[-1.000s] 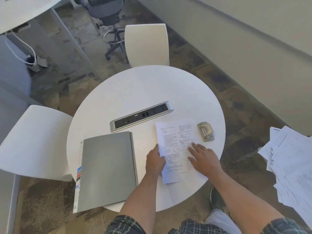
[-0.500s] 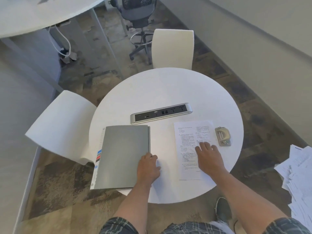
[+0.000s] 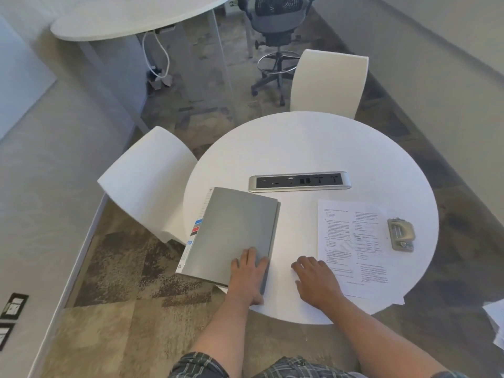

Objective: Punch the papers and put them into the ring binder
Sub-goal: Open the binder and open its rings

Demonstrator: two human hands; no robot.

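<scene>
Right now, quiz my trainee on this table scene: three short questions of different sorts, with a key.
1. True or false: the grey ring binder lies closed on the round white table.
2. Which object lies to the right of the printed papers? A) the hole punch B) the power outlet strip C) the binder
3. Fill in: the left hand rests on the binder's ______ corner, by its right edge.

Key:
1. True; its cover is flat and shut.
2. A; the punch sits just off the papers' right edge.
3. Near; the right hand lies open on the table, at the papers' left edge.
</scene>
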